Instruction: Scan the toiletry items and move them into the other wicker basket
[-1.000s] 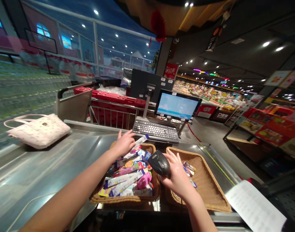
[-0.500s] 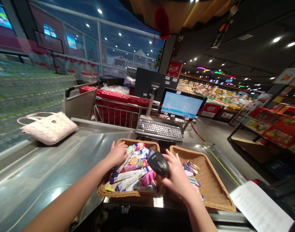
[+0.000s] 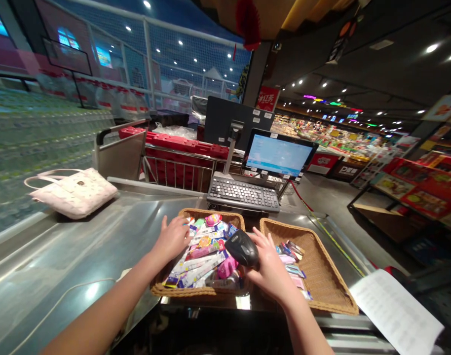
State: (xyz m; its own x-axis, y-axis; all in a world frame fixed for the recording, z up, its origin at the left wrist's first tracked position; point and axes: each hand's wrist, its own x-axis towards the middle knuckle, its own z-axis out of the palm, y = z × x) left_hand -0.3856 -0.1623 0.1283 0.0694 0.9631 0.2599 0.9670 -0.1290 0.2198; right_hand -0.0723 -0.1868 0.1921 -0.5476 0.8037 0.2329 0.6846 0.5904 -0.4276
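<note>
My right hand [image 3: 268,261] grips a black handheld barcode scanner [image 3: 242,247], its head over the right side of the left wicker basket [image 3: 196,292]. That basket is full of small packaged sweets [image 3: 205,249]: long white-and-blue sticks, pink and yellow wrapped pieces. At its left rim, my left hand [image 3: 172,237] hovers above the sweets with its fingers apart; the fingertips are partly hidden. To the right stands a second wicker basket [image 3: 323,276] with a smaller group of slim packets [image 3: 292,266] along its left side.
Behind the baskets are a black keyboard [image 3: 244,194] and a lit monitor [image 3: 279,154]. A pale handbag [image 3: 77,192] lies on the left of the metal counter [image 3: 136,217]. White paper sheets [image 3: 395,308] lie at right. A shopping cart [image 3: 173,170] stands beyond the counter.
My left hand has drawn back slightly left, away from a long white stick packet it was touching. The scanner and right hand stay almost in place; the view has shifted a little.
</note>
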